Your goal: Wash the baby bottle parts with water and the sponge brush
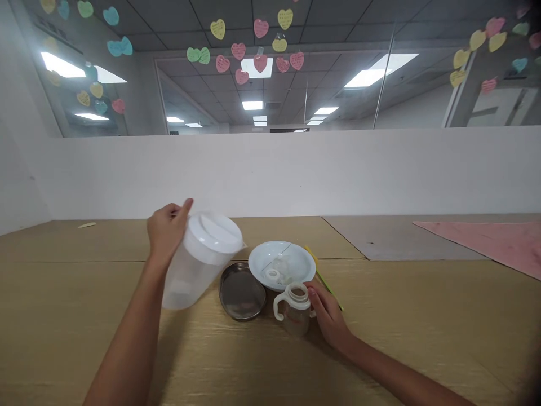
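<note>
My left hand is closed round the handle side of a translucent plastic pitcher with a white lid, raised and tilted to the right. On the right, my right hand grips a clear baby bottle by its white collar ring; its top is open and a white side handle points left. Behind the bottle stands a white bowl with a bottle cap and other clear parts in it. Between pitcher and bottle lies a shallow round metal tray. The pitcher's spout is above and left of the bowl.
A thin yellow-green stick lies right of the bowl. Pink cloth covers the far right of the brown tabletop. A small pale flat piece rests at the back left. A white wall with glass above closes off the back.
</note>
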Motion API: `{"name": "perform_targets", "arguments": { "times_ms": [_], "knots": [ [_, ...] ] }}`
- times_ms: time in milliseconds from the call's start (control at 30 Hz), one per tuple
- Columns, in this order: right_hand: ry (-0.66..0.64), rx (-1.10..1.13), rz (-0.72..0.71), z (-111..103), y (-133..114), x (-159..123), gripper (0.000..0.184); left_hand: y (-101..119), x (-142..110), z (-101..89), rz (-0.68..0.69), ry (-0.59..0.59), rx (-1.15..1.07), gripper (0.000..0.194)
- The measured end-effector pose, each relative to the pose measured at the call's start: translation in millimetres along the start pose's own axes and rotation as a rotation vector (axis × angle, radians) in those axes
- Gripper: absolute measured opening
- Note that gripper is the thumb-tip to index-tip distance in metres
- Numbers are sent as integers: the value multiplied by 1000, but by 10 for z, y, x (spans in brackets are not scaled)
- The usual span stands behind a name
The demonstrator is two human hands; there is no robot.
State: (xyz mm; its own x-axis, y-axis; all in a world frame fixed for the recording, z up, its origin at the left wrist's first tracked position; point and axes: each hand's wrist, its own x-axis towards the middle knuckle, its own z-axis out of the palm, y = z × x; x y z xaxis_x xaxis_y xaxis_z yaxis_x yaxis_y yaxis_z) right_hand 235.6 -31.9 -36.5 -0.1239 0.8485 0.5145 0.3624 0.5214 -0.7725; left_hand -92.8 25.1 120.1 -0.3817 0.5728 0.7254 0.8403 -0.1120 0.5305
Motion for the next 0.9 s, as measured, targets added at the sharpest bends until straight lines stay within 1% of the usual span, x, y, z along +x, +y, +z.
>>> {"name": "perform_targets", "arguments": {
  "times_ms": [100, 167, 233, 267, 367, 433, 500, 567, 633, 700, 767, 833, 900],
  "knots": [
    [-31, 30, 11, -5, 13, 7, 38, 319, -130, 77, 228, 60, 81, 43],
    [-37, 34, 16, -8, 26, 8, 39, 427, -205, 168, 378, 77, 113, 39],
    [-35, 35, 17, -11, 37, 8, 39, 460, -255, 263, 486, 86, 122, 36],
    [-32, 35, 14, -13, 40, 8, 40, 459, -270, 303, 519, 89, 124, 34],
    [-15, 29, -14, -16, 34, 8, 41, 450, -292, 359, 560, 94, 116, 31],
    [-3, 17, -31, -16, 24, 7, 42, 470, -299, 331, 560, 93, 85, 30],
    [5, 6, -35, -15, 16, 4, 42, 523, -312, 260, 542, 100, 26, 29],
    [4, -6, -30, -15, 11, 2, 43, 604, -344, 166, 524, 115, -48, 27],
    [1, -17, -27, -17, 8, 1, 43, 709, -402, 72, 535, 140, -123, 26],
    [-3, -31, -26, -21, 6, 1, 43, 824, -484, -8, 586, 171, -187, 25],
    [-3, -49, -24, -24, 2, 1, 44, 932, -571, -67, 665, 186, -236, 24],
    [3, -75, -26, -25, 1, 1, 45, 1010, -638, -106, 735, 169, -269, 22],
    [37, -109, -37, -24, 3, 0, 45, 1040, -659, -129, 754, 132, -282, 22]
  ]
}}
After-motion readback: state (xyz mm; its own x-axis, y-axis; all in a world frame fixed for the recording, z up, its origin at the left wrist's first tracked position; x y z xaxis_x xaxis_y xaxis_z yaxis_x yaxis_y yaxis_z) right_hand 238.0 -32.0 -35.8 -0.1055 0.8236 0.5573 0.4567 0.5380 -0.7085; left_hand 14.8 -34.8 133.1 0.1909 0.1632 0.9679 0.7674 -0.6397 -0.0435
